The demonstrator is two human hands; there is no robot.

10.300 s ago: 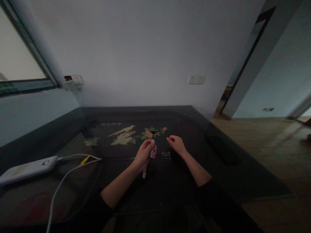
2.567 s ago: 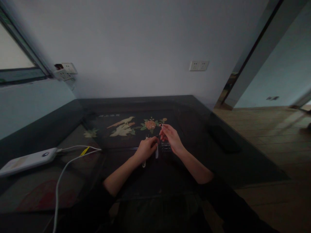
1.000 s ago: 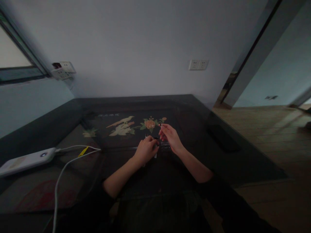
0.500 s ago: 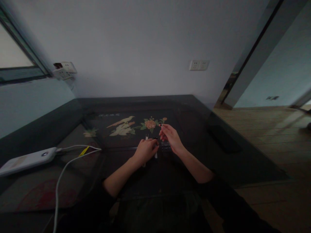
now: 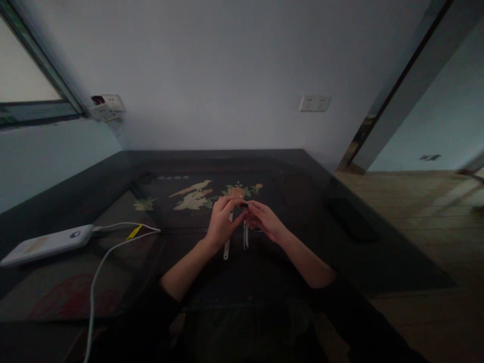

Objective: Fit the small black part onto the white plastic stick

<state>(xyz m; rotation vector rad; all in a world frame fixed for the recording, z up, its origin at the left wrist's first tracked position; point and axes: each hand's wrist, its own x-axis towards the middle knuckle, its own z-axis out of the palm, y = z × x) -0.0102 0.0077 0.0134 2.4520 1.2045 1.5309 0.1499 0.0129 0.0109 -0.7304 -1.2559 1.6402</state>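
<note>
My left hand (image 5: 221,219) and my right hand (image 5: 266,222) meet above the dark table. Between their fingertips is a small dark piece (image 5: 245,204), too small to name; both hands are closed in a pinch on it. Below my left hand lies a flat white strip (image 5: 227,249) with a small hole at its near end. Beside it, under the fingers, a slim white-and-dark strip (image 5: 246,237) points toward me. A small clear item (image 5: 258,233) lies partly hidden by my right hand.
On the left, a white power bank (image 5: 49,245) with a white cable (image 5: 99,272) lies on the glass-topped table (image 5: 212,287). A dark flat object (image 5: 350,219) is at the right. The wall (image 5: 212,75) rises behind the table.
My left hand has lifted from the strips on the table and joined my right hand at the small dark piece. My right hand has come slightly lower. More of both strips now shows.
</note>
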